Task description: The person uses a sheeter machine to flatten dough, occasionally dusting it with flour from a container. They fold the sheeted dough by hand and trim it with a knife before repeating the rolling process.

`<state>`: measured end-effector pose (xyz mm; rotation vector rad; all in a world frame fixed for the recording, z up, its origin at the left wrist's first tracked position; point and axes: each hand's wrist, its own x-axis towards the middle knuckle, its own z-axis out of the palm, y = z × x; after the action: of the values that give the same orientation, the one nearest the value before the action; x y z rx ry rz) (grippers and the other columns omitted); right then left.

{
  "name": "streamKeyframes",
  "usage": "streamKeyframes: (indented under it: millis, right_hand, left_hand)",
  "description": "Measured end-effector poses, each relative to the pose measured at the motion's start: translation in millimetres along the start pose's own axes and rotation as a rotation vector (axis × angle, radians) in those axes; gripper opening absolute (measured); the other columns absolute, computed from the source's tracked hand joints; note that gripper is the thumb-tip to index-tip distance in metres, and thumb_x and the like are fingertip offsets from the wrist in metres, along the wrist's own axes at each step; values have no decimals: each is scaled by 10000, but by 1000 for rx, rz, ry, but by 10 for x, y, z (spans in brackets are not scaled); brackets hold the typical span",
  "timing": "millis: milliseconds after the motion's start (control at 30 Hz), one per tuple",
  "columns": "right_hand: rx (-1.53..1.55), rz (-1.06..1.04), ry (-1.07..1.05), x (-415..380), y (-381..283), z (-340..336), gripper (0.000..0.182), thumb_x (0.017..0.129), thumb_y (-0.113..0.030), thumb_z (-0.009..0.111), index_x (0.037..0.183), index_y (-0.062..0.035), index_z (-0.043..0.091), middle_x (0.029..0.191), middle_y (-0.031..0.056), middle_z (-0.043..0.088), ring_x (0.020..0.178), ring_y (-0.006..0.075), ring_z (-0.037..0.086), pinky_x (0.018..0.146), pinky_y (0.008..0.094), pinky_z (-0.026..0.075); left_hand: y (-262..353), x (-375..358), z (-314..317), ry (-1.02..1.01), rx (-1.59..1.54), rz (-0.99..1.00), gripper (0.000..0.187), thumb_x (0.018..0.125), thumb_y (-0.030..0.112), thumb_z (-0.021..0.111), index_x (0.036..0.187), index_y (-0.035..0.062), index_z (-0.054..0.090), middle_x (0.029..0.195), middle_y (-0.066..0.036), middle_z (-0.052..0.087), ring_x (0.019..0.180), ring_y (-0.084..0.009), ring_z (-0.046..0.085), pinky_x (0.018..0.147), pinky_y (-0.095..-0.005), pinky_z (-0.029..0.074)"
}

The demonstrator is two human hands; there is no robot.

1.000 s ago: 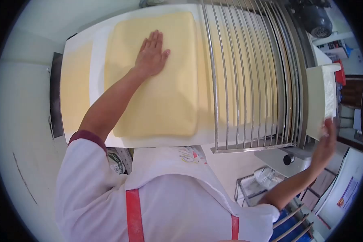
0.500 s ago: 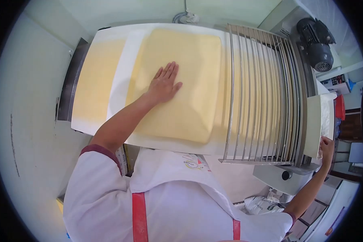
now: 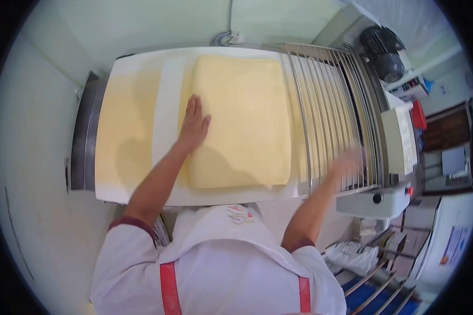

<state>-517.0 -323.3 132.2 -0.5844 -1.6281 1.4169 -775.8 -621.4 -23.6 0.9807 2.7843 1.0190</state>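
A thick, pale yellow slab of dough (image 3: 242, 131) with rounded corners lies on the white belt (image 3: 164, 110) of a dough sheeter. Against the slab's left edge rests my left hand (image 3: 195, 126), its fingers stretched out flat and holding nothing. My right hand (image 3: 347, 161) is over the metal bar guard (image 3: 320, 121) on the right, close to the machine's rollers. Motion smears its fingers, so I cannot see whether anything is in them.
A dark motor (image 3: 382, 52) sits at the back right. Beside the machine's right side is a white flour tray (image 3: 401, 142). A control box (image 3: 373, 203) with a black knob and red button juts out below. Dark metal plates (image 3: 84, 136) edge the belt's left end.
My right hand has left the flour tray and swung left over the bar guard. My left hand has slid from the slab's top to its left edge. The slab now lies straighter.
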Motion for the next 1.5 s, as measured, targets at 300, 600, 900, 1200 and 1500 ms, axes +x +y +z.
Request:
streamKeyframes:
  millis: [300, 600, 900, 1200, 1500]
  right_hand:
    - [-252, 265, 484, -1219, 512, -1386, 240, 865, -65, 519, 1072, -77, 641, 733, -53, 521, 601, 41, 421, 523, 184, 309]
    - [-798, 325, -49, -2333, 478, 115, 394, 973, -138, 455, 1321, 46, 464, 1310, 189, 526, 1197, 252, 506, 1009, 352, 386]
    - [-863, 414, -136, -1323, 909, 288, 503, 884, -131, 620, 1303, 87, 447, 1151, 198, 625, 1048, 239, 605, 932, 331, 456]
    - [233, 659, 246, -1493, 966, 630, 627, 787, -272, 723, 1277, 13, 456, 1190, 98, 563, 1056, 219, 579, 931, 362, 456]
    - [440, 720, 574, -1607, 1054, 876, 559, 869, -196, 593, 1354, -2, 393, 1241, 145, 550, 1125, 297, 572, 926, 451, 512]
  left_hand:
    - [307, -1547, -169, -111, -438, -77, 807, 947, 230, 504, 1485, -50, -28, 1546, -297, 11, 1450, -410, 42, 1168, -458, 83]
    - [-311, 884, -52, -132, 282, 194, 652, 975, 351, 389, 1493, 14, 183, 1575, -144, 157, 1463, -279, 132, 1170, -485, 135]
    - [43, 2588, 496, -341, 422, 229, 619, 982, 445, 330, 1424, 13, 358, 1470, -166, 387, 1377, -294, 343, 1124, -492, 258]
    - [778, 3700, 1338, -676, 28, 123, 816, 712, 508, 764, 1310, 15, 509, 1245, -185, 591, 1155, -305, 563, 978, -410, 442]
    - [908, 3668, 852, -1154, -326, 206, 716, 754, 366, 751, 1325, 4, 513, 1322, -203, 547, 1224, -299, 517, 998, -394, 417]
